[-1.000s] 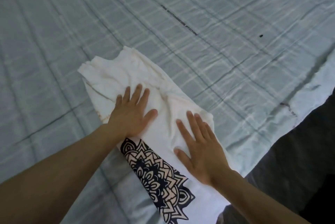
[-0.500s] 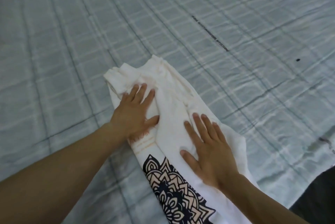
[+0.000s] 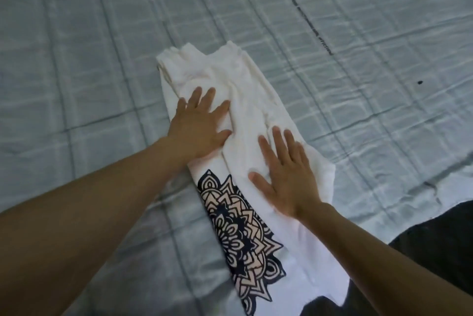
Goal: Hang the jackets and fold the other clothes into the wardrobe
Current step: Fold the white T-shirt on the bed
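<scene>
head view: white shirt point(image 3: 230, 77) lies folded into a long narrow strip on a pale blue-grey checked bed cover point(image 3: 102, 59). the strip runs diagonally. its far end lies beyond the left hand's fingertips, and its near end passes under the right forearm toward the bottom of the frame.

left hand point(image 3: 198, 128): flat, palm down, fingers straight and slightly spread, thumb out toward the right hand. it presses on the left half of the strip and grips nothing. the heel of the hand sits at the strip's left edge.

right hand point(image 3: 286, 174): flat, palm down, fingers straight, thumb spread toward the left hand. it rests on the right half of the strip, nearer the person than the left hand, and grips nothing.

between the hands: a lengthwise fold ridge in the cloth, with creases running on past the left fingertips.

mandala print point(image 3: 238, 223) — navy and pale peach — shows on the shirt between the two forearms, just below the left wrist. only half is visible, cut straight along the strip's left edge.

cover: wrinkled. well beyond the right hand's fingers there is a line of small dark print point(image 3: 311, 26), unreadable. small dark speck point(image 3: 419, 82) out to the right of the right hand.

dark surface point(image 3: 448, 239) to the right of the right forearm, past the cover's edge — cannot tell what it is.
</scene>
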Demonstrator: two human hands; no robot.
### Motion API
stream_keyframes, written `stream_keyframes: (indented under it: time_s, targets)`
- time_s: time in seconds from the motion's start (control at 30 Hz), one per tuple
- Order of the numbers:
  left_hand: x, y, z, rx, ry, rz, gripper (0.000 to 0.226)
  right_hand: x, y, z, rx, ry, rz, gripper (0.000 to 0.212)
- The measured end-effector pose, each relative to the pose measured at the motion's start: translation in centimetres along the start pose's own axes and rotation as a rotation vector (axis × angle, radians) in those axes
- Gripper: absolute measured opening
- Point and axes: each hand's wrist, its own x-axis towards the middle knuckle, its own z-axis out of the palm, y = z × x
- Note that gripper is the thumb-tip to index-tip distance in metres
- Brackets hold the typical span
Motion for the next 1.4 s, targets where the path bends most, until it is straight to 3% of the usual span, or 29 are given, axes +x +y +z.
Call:
stream_keyframes:
  time_s: [0.1,0.2,0.4,0.57,0.7,0.8,0.87,1.07,1.17,1.4]
  targets:
    - [-5.8,2.5,0.7,-0.168,0.156,0.190,0.075,-1.7,0.5,-0.9,0.035,-0.051,-0.094,0.069]
    - [-11.9,5.2,1.9,-0.178,0.172,0.375,0.067,-5.8,1.4,-1.2,0.049,-0.075,-0.210,0.060]
    - [-20.9,10.7,3.8,-0.115,0.088,0.406,0.056,-14.3,4.1,-1.1,0.051,-0.132,-0.386,0.056]
    - [-25.0,14.0,5.7,-0.062,0.063,0.366,0.084,-17.3,6.4,-0.6,0.121,-0.090,-0.502,0.053]
    - [-26.7,16.0,7.3,0.134,0.042,0.365,0.102,-18.1,8.5,0.0,0.150,-0.040,-0.632,0.060]
    - [-27.1,17.3,8.7,0.201,0.192,0.341,0.070,-18.1,10.0,1.0,0.004,-0.107,-0.709,0.097]
    - [-26.7,17.9,9.0,0.225,0.245,0.312,0.061,-17.8,10.6,1.8,-0.093,-0.078,-0.715,0.104]
    - [-25.8,18.0,8.8,0.254,0.309,0.359,0.054,-17.2,10.2,3.4,-0.035,0.265,-0.701,0.081]
    - [-25.7,17.8,8.7,0.190,0.373,0.401,0.042,-17.1,9.9,3.3,-0.021,0.217,-0.708,0.087]
    - [-25.4,17.4,7.7,-0.074,0.435,0.387,0.032,-17.1,11.3,0.5,0.209,0.007,-0.776,0.071]
